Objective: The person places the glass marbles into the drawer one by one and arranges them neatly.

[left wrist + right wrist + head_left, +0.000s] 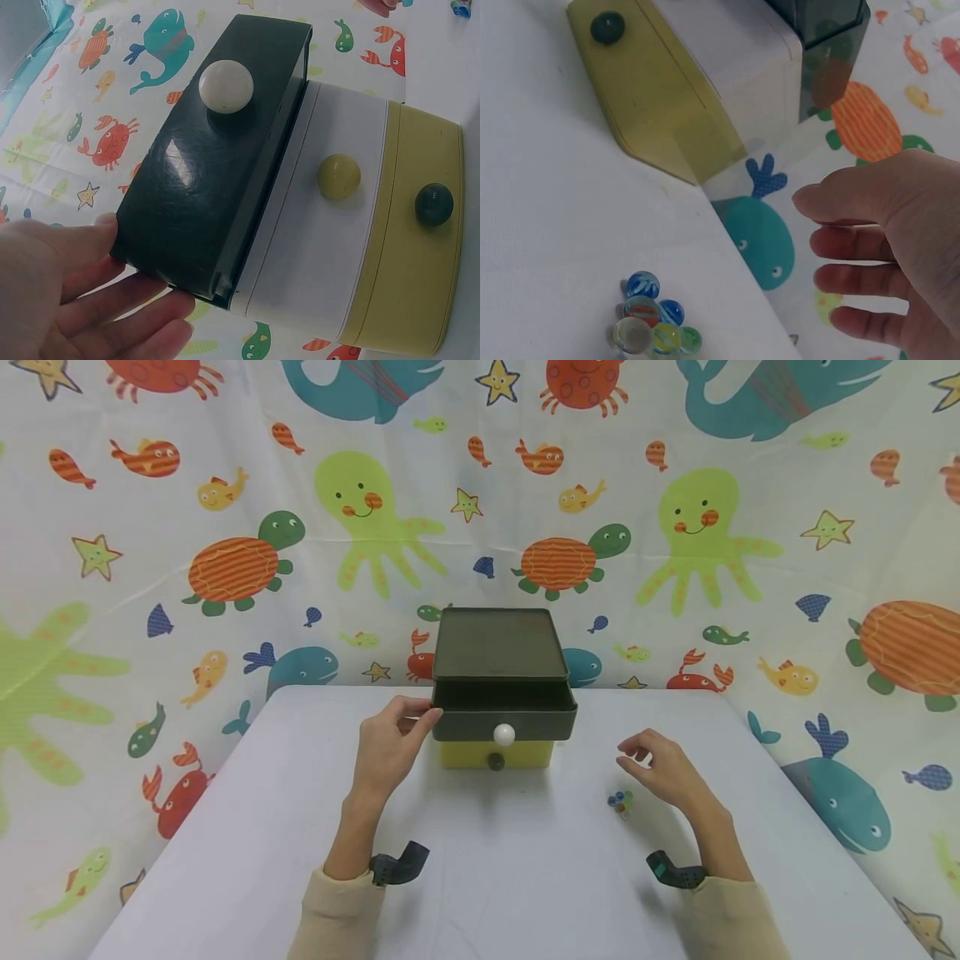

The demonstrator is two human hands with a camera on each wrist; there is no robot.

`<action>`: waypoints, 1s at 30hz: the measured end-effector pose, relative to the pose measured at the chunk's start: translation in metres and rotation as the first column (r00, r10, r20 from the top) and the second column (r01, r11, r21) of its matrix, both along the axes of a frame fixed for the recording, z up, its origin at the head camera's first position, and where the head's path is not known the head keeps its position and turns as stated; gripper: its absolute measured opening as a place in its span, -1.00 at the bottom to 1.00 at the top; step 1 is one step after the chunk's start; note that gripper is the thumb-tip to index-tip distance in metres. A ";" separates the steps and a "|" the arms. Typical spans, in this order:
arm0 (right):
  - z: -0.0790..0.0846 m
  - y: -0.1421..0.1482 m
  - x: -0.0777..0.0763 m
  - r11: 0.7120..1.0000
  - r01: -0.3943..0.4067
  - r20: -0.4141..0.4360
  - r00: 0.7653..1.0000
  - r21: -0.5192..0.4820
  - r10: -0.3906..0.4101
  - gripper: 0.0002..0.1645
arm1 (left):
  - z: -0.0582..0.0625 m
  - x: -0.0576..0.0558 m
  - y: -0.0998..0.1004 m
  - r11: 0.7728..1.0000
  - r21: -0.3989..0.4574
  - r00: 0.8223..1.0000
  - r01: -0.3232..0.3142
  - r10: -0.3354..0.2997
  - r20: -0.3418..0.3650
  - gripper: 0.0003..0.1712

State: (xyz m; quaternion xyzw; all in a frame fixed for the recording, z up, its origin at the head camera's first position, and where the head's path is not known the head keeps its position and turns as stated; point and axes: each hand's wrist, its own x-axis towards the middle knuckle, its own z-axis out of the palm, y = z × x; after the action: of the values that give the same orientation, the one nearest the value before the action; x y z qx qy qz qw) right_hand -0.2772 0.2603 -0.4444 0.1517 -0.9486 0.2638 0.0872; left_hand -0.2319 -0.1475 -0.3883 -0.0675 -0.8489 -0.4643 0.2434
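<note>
A small chest of drawers [498, 643] stands at the back of the table with its dark green top drawer [465, 727] pulled out. My left hand [390, 747] holds that drawer at its left front corner, thumb by the front edge and fingers at the side, as the left wrist view shows. The drawer bears a white knob [226, 86]. Several glass marbles [641, 311] lie clustered on the table to the right of the chest. Above and just beyond them hovers my right hand [667, 768], its fingers loosely bent; nothing shows between them.
Below the top drawer are a white drawer [296, 225] with a yellow knob and a yellow drawer [409, 270] with a dark green knob, both pushed in. A cloth [465, 435] printed with sea animals hangs behind the white table [262, 827].
</note>
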 end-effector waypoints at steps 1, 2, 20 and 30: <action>0.000 0.001 0.000 1.000 -0.002 0.011 1.000 0.001 0.002 -0.68 | 0.000 0.000 0.000 1.000 0.000 1.000 -0.001 0.001 0.001 -0.62; 0.000 0.001 0.000 1.000 -0.002 0.022 1.000 0.003 0.002 -0.68 | 0.000 0.000 0.000 1.000 0.000 1.000 -0.002 0.002 0.002 -0.61; -0.008 0.012 -0.003 1.000 -0.027 0.219 0.975 -0.004 0.028 -0.67 | -0.001 -0.001 0.001 1.000 -0.009 1.000 -0.016 0.016 0.002 -0.62; -0.011 0.015 -0.004 0.999 -0.035 0.290 0.957 0.011 0.030 -0.65 | 0.000 0.000 0.001 1.000 0.003 1.000 -0.011 0.011 0.021 -0.60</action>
State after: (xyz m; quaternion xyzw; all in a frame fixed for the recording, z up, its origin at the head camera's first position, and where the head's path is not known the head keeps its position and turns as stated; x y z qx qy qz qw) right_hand -0.2813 0.2749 -0.4559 0.1277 -0.9506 0.2768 -0.0581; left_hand -0.2317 -0.1467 -0.3888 -0.0576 -0.8511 -0.4650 0.2371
